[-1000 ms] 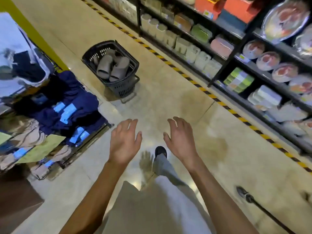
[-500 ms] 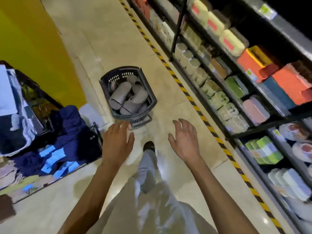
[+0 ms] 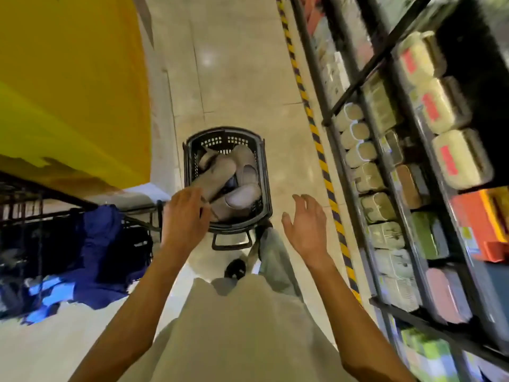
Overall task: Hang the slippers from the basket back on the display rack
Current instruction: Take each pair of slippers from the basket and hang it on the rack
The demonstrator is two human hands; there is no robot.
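Grey slippers lie heaped in a black plastic basket that stands on the pale tiled floor just ahead of the person. At least four of them show, piled across one another, some sole up and some showing the inner footbed, and they fill the basket almost to its rim.

The person's left hand reaches over the near left corner of the basket, palm down, fingers extended and a little spread. Its fingertips sit over the edge of the nearest slipper, but whether they touch it cannot be told. Nothing is in its grasp. The right hand hangs in the air to the right of the basket, apart from it and from the slippers, palm turned inward, fingers loosely spread and slightly bent, holding nothing. The basket lies between the two hands, closer to the left one.

Below the basket's near end a dark bar handle sticks out toward the person, whose dark shoe and light trouser leg stand just behind it.

On the right runs dark metal shelving stocked with lidded containers, with a yellow and black striped line on the floor along its foot. On the left stand a yellow wall and a low dark wire rack holding blue garments.
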